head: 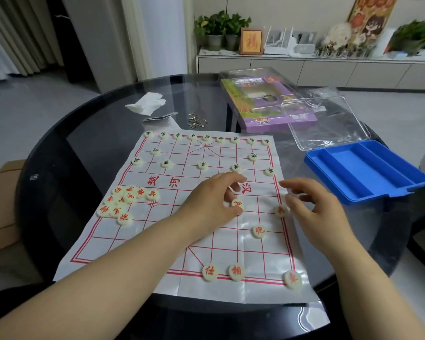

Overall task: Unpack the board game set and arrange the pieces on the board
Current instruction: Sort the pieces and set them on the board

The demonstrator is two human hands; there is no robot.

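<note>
- Left hand (214, 200) has its thumb and curled fingers pinching a red soldier piece (238, 204) by the rim. That's right of the middle of the board sheet (123, 241), just on the near side of the river.
- Right hand (312, 204) is loose and spread, holding nothing. It hovers at the sheet's right edge, beside a second red piece (281, 210). Can't really tell if a fingertip touches it, it's a bit smeary there.
- Black pieces (203, 165) are all set out along the far side. The near edge has only three red ones, and a heap of red pieces (125, 202) waits at the left edge.
- Handling, I reckon: these discs look small, light, hard and smooth. So take one by the rim between thumb and fingertip and lift it, don't shove it.
- The sheet looks thin, creased and glossy, lying on a glass tabletop (84, 143). Dragging a piece probably skates it or rucks the sheet up.
- Blue tray (368, 173) sits off the sheet's right edge.
</note>
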